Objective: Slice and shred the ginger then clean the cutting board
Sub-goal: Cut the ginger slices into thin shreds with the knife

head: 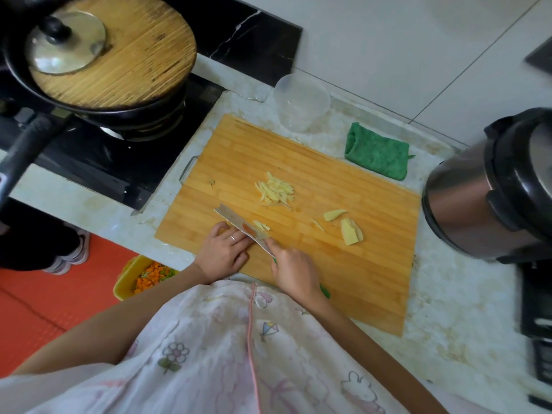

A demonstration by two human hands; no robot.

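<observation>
A bamboo cutting board (313,174) lies on the marble counter. A heap of shredded ginger (276,191) sits near its middle. To the right lie ginger slices (352,231) and a smaller slice (334,215). My right hand (294,271) grips the green handle of a knife (239,224), whose blade points up-left over the board's near edge. A few ginger strips (261,225) lie against the blade. My left hand (222,251) rests on the board just left of the blade, fingers bent toward it; whatever it holds is hidden.
A clear plastic container (301,101) stands beyond the board, a folded green cloth (378,155) to its right. A steel cooker (490,192) stands at the right. A pan with a wooden lid (116,52) sits on the stove at left. A yellow bin (128,276) of scraps is below the counter.
</observation>
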